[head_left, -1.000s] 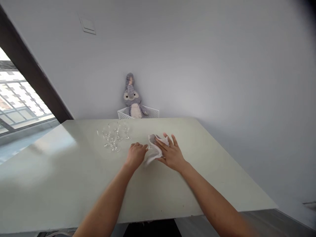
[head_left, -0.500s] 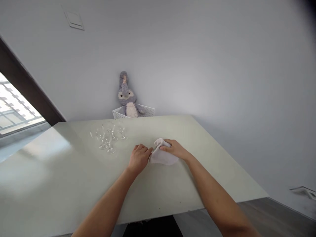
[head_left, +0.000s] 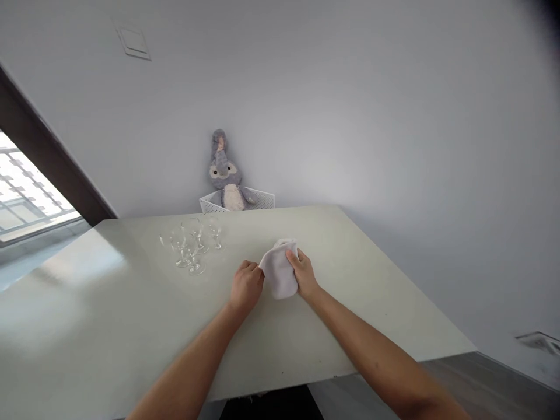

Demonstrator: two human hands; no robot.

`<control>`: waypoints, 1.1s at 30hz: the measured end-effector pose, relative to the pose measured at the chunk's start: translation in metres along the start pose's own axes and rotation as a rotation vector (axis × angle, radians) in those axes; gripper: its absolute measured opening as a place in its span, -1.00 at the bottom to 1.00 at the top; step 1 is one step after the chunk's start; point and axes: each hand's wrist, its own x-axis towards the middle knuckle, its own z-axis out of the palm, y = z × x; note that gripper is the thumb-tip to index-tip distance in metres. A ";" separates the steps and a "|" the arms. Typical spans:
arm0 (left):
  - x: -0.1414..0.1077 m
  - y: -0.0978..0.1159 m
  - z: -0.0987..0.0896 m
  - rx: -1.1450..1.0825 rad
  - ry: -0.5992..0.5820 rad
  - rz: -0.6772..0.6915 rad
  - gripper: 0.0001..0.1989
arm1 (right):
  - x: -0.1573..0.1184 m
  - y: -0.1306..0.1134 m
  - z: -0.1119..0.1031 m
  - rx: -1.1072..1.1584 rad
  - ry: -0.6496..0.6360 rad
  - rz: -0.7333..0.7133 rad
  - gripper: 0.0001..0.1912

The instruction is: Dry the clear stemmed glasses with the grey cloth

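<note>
While the R hand [head_left: 304, 273] grips the white cloth [head_left: 282, 277] nr frame ctr, the L hand [head_left: 246, 286] is curled at its left edge, exact hold hidden, so handling looks unfinished, cloth not yet down, w/ clear glasses [head_left: 191, 252] standing on the counter [head_left: 131, 326] left of ctr.

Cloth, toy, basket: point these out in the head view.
Cloth [head_left: 280, 275]: head view, middle of its front.
Toy [head_left: 233, 197]: head view, its pale belly.
Basket [head_left: 266, 201]: head view, perforated wall right of the toy.
</note>
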 end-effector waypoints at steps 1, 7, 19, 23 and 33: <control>0.000 0.001 0.001 -0.004 -0.001 -0.008 -0.72 | -0.002 0.002 0.003 0.042 0.017 0.015 -0.59; -0.001 0.006 0.003 -0.001 0.015 -0.057 -0.74 | -0.008 0.016 0.014 0.160 0.040 0.129 -0.53; -0.001 0.032 0.006 -0.088 -0.010 -0.049 -0.84 | -0.014 0.029 0.024 0.158 -0.085 0.107 -0.65; 0.004 0.024 -0.003 -0.438 0.034 -0.161 -0.76 | -0.005 0.014 0.010 -0.080 0.029 -0.003 -0.64; 0.011 0.022 -0.017 -1.360 0.069 -0.542 -0.38 | -0.005 0.009 0.004 -1.238 -0.251 -0.446 -0.86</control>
